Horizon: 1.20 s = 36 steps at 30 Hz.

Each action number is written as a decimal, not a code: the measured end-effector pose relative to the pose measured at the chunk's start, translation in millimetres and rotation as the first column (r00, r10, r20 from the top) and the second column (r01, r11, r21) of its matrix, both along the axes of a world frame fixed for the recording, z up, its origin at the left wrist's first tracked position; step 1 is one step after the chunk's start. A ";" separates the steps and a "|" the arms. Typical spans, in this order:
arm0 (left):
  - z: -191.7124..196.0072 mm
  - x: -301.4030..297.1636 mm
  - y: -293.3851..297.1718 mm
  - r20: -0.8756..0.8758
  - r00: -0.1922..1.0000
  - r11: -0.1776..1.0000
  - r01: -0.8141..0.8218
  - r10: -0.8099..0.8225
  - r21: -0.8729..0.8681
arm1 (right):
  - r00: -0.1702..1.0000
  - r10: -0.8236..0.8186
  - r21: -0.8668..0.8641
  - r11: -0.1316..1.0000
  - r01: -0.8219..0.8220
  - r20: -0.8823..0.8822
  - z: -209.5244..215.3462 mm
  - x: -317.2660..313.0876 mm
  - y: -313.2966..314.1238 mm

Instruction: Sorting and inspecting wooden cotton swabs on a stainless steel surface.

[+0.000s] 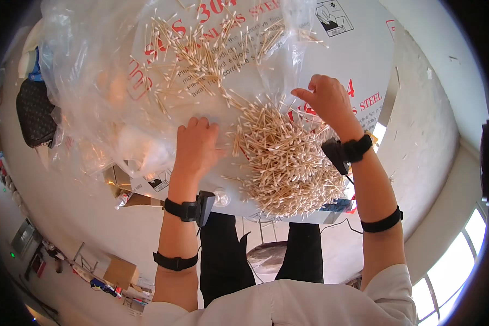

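Observation:
A dense heap of cotton swabs (290, 163) with wooden sticks lies on the grey printed steel table top (364, 54), right of the middle. More loose swabs (204, 60) are scattered farther off, some under or against a clear plastic bag (87, 70). My left hand (197, 144) rests low over the table, left of the heap, fingers bent downward and thumb apart; I see nothing in it. Above the heap's far right side is my right hand (327, 100), thumb stretched out to the left, fingers curled, with no swab visible in it.
A small clear round container (221, 197) stands at the near table edge. Beyond the left edge is a dark patterned bag (35, 114). An open cardboard box (138, 196) shows under the near left side. A cardboard box (120, 273) sits on the floor behind left.

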<state>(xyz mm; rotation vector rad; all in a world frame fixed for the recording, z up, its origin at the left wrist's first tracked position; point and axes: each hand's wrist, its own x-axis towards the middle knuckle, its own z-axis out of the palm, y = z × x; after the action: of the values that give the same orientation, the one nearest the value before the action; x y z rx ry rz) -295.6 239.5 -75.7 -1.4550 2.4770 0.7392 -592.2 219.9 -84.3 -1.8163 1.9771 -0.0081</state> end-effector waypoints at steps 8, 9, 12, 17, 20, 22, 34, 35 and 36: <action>-25.5 28.7 -1.5 -0.032 0.993 0.974 -0.121 0.117 -0.189 | 0.649 -0.412 0.293 0.911 0.290 0.640 -46.7 27.6 -35.6; -22.6 29.4 -5.0 -0.045 0.985 0.969 -0.172 0.166 -0.178 | 0.570 -0.470 0.365 0.883 0.297 0.674 -42.1 36.2 -37.6; -20.4 27.6 -12.2 -0.072 0.965 0.951 -0.260 0.251 -0.167 | 0.336 -0.553 0.478 0.831 0.285 0.762 -39.3 45.2 -38.8; -24.3 33.4 -17.2 -0.202 0.858 0.859 -0.500 0.472 -0.113 | 0.033 -0.553 0.520 0.800 0.300 0.832 -36.7 52.1 -48.7; -19.3 38.7 -20.3 -0.175 0.836 0.850 -0.526 0.521 0.019 | -0.138 -0.585 0.597 0.745 0.298 0.799 -26.5 50.7 -57.9; -14.8 42.6 -18.3 -0.166 0.854 0.870 -0.491 0.492 0.052 | 0.255 -0.624 0.531 0.772 0.348 0.739 -17.1 47.9 -60.6; 56.9 52.3 -6.1 -0.405 0.855 0.774 -0.485 0.323 -0.407 | 0.159 -0.500 0.472 0.863 0.181 0.852 23.5 1.1 -36.6; 50.2 56.9 -5.9 -0.382 0.886 0.812 -0.417 0.263 -0.408 | 0.168 -0.466 0.433 0.879 0.201 0.869 23.7 2.8 -39.0; 55.9 58.2 -5.4 -0.378 0.889 0.808 -0.414 0.260 -0.419 | 0.162 -0.458 0.426 0.883 0.197 0.874 25.3 4.0 -38.1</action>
<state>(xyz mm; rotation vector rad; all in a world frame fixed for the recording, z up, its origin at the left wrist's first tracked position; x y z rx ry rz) -237.4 234.1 -19.8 -2.1641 2.8101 0.4145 -588.2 181.8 -59.0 -0.7091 1.2277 -0.8462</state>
